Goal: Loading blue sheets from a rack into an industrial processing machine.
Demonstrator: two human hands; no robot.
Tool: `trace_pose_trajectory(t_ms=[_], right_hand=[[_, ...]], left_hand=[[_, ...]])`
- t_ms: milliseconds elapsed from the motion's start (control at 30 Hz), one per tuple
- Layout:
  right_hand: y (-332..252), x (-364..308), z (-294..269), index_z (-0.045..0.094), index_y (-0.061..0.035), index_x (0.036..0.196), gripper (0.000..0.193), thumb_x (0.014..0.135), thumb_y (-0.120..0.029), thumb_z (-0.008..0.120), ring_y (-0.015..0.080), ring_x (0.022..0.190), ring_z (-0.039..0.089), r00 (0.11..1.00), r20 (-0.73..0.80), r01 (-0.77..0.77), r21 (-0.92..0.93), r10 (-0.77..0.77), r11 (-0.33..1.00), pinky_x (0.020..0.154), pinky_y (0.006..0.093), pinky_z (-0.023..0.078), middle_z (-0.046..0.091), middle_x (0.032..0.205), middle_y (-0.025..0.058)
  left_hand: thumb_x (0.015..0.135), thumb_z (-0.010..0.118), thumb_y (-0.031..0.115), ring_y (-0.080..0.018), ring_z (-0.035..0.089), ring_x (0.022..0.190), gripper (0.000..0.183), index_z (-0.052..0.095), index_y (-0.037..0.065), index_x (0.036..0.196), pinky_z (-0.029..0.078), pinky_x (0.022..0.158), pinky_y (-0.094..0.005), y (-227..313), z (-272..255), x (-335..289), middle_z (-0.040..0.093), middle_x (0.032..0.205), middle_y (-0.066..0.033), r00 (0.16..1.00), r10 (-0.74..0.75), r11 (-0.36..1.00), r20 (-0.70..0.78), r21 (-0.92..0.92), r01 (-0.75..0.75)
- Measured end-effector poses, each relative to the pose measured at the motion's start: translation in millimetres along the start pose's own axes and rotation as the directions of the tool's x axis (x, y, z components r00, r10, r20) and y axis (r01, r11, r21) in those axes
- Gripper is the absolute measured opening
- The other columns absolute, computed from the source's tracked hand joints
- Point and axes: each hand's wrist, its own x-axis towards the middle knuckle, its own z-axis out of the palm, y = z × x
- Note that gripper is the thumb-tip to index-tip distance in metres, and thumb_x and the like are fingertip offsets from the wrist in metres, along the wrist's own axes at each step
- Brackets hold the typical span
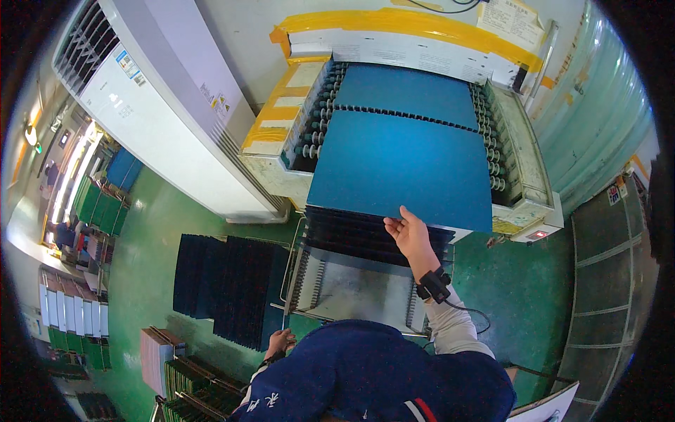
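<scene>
Right hand (408,237): reaches forward to the near edge of the closer blue panel (404,165), right of that edge's midpoint. Fingers loosely bent, hand about half open, thumb uppermost and overlapping the edge in view. No closed grip seen; whether skin touches panel cannot be told. Black wrist device (434,285) worn on this arm, its cable looping to the right.

Left hand (280,342): low, near the body, well apart from the blue panel, which lies forward and to its right. Fingers loosely curled close to a thin metal rod (285,320); cannot tell whether it has hold of it.

Closer blue panel: flat, ahead of the body, its far part between the roller rows (309,150) of the conveyor machine (517,148), its near part reaching out above the slotted metal rack (302,281). Second blue panel (408,95) just beyond it, a narrow dark strip of rollers between.

Rack: dark panels (365,232) in its far part, below the blue panel's near edge. Further dark panels (242,281) stand in rows left of the rack, forward of the left hand.
</scene>
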Motion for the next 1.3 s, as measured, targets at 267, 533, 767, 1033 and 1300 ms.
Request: trace_pose_trajectory(t_ms=[267, 533, 767, 1033, 1300], right_hand=[[1, 4, -3, 0.049, -0.0067, 0.094, 0.021, 0.086, -0.021, 0.062, 0.0266, 0.081, 0.062, 1.000, -0.012, 0.005, -0.004, -0.005, 1.000, 0.070, 0.0365, 0.051, 0.059, 0.088, 0.0131], [-2, 5, -2, 0.049, -0.0056, 0.093, 0.022, 0.086, -0.021, 0.062, 0.0271, 0.084, 0.061, 1.000, -0.015, -0.001, -0.004, 0.001, 1.000, 0.071, 0.0363, 0.051, 0.058, 0.090, 0.0148], [-3, 9, 0, 0.051, -0.0046, 0.093, 0.024, 0.086, -0.024, 0.063, 0.0259, 0.083, 0.061, 1.000, -0.027, -0.001, -0.008, 0.000, 1.000, 0.071, 0.0359, 0.051, 0.059, 0.089, 0.0135], [-3, 11, -1, 0.051, -0.0028, 0.094, 0.032, 0.086, -0.031, 0.063, 0.0259, 0.078, 0.062, 1.000, -0.003, -0.018, -0.007, 0.018, 1.000, 0.069, 0.0373, 0.052, 0.061, 0.088, 0.0147], [-3, 0, 6, 0.059, -0.0025, 0.098, 0.036, 0.085, -0.037, 0.062, 0.0222, 0.077, 0.063, 0.990, 0.123, -0.051, -0.171, 0.072, 0.984, 0.068, 0.0332, 0.051, 0.064, 0.089, 0.0105]], left_hand=[[0.087, 0.061, 0.022, -0.0256, 0.065, 0.065, 0.027, 0.051, 0.001, 0.102, 0.054, 0.051, -0.0345, 5, 6, -5, 0.063, 0.082, -0.0117, 0.998, 0.056, 0.997, -0.042, 0.059, -0.054], [0.087, 0.061, 0.021, -0.0251, 0.065, 0.066, 0.026, 0.052, 0.002, 0.102, 0.054, 0.052, -0.0341, 1, 4, -3, 0.063, 0.082, -0.0112, 0.989, 0.146, 0.981, -0.002, 0.133, -0.144], [0.087, 0.060, 0.021, -0.0250, 0.065, 0.067, 0.025, 0.053, 0.003, 0.102, 0.053, 0.051, -0.0333, -1, 4, -3, 0.062, 0.083, -0.0109, 0.995, 0.100, 0.989, -0.020, 0.108, -0.097], [0.087, 0.059, 0.020, -0.0264, 0.065, 0.068, 0.025, 0.053, 0.002, 0.103, 0.053, 0.050, -0.0329, 16, 11, -12, 0.062, 0.085, -0.0117, 0.991, -0.115, 0.992, -0.066, -0.069, 0.110], [0.086, 0.059, 0.019, -0.0216, 0.060, 0.058, 0.019, 0.052, 0.002, 0.091, 0.048, 0.045, -0.0319, -2, 4, -1, 0.058, 0.075, -0.0092, 0.994, -0.109, 0.924, 0.000, -0.370, 0.101]])
